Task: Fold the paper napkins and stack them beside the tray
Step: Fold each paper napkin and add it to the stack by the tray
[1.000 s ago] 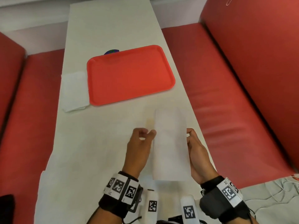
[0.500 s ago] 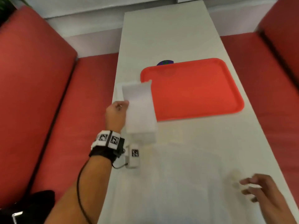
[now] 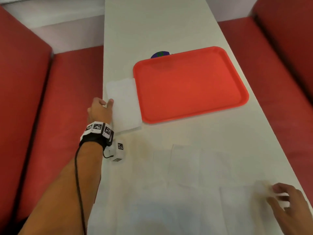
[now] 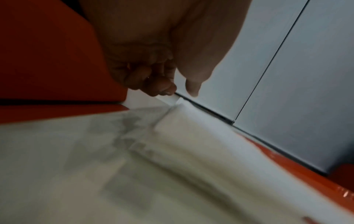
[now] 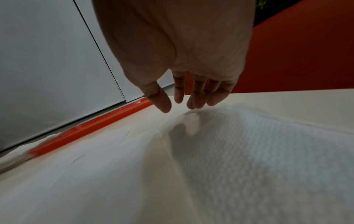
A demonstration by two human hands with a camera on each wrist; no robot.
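Nearest me, my right hand [image 3: 291, 206] hangs over unfolded napkins [image 3: 194, 175], its fingers [image 5: 199, 97] loosely spread and empty in the wrist view. Farther on, my left hand [image 3: 100, 109] meets the folded stack [image 3: 124, 104] touching the tray [image 3: 189, 83]; its grip I cannot tell.

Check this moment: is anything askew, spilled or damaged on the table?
Nothing is spilled or torn. The folded napkin stack lies beside the red tray, slightly uneven at its near edge. A small blue object peeks from behind the tray; what it is cannot be told.
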